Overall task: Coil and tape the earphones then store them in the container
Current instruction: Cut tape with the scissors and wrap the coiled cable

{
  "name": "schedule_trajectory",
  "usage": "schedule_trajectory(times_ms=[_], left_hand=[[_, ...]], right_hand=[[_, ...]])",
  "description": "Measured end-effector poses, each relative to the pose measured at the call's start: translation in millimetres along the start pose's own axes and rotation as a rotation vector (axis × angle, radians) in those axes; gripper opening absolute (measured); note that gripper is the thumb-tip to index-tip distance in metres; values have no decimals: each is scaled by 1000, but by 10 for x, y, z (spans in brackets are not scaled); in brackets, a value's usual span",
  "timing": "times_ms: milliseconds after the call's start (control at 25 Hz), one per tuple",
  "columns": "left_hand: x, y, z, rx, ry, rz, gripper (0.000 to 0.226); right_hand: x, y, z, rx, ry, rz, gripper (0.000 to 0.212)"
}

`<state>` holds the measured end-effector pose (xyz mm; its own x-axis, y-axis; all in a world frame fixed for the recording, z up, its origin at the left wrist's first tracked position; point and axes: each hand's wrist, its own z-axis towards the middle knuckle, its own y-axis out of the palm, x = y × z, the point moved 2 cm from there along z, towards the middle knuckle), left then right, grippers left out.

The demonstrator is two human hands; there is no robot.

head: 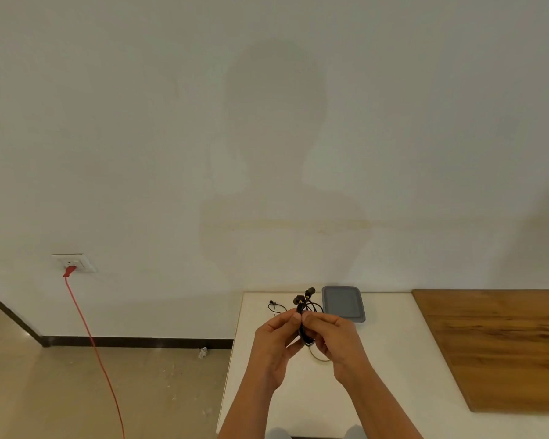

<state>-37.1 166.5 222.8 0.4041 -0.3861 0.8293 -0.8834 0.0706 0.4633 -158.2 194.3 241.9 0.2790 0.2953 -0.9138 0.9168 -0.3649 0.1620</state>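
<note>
Two hands meet above the white worktop [393, 359]. The left hand [274, 340] and right hand [333, 337] each pinch one coiled black earphones [303, 304] bundle. One grey container [343, 303] sits just beyond, to the right.

One view only, worn on the head, wide-angle, facing a pale wall [267, 122] that fills the upper two thirds. The white surface [393, 359] sits low and close, floor [76, 391] at lower left. The left hand [274, 340] and right hand [333, 340] enter from the bottom edge, near the lens, pinching the earphones [302, 307] at low centre.
</note>
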Motion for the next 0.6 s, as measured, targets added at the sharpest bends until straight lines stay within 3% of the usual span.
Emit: schedule_trajectory(times_ms=[200, 600], left_hand=[[95, -40, 34, -6, 0, 214, 10], [78, -53, 51, 20, 99, 541, 20]], right_hand=[[78, -25, 92, -100, 333, 191, 17], [217, -21, 139, -83, 317, 196, 18]])
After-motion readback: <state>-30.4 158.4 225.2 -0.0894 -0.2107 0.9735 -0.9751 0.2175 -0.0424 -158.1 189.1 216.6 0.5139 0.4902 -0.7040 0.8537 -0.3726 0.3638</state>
